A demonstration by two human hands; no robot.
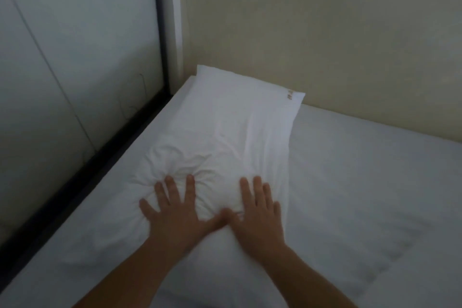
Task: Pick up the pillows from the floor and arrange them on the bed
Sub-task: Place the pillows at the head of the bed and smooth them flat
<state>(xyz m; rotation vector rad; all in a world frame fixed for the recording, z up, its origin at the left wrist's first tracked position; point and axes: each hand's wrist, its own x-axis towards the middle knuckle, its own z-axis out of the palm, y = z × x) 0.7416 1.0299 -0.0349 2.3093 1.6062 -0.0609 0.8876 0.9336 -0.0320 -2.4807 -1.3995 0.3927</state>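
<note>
Pillow (225, 137) on white bed (362, 182)

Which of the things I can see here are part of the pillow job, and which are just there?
Part of the job:
- white pillow, lying in the bed's corner
- bed, white sheet
- left hand and right hand, flat on the pillow, fingers spread

Just there:
- beige wall
- dark bed frame
- pale panel on the left

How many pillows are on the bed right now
1. The white pillow lies on the bed in the corner by the wall, with the left hand and right hand flat on it. Others may lie outside the view.
</note>
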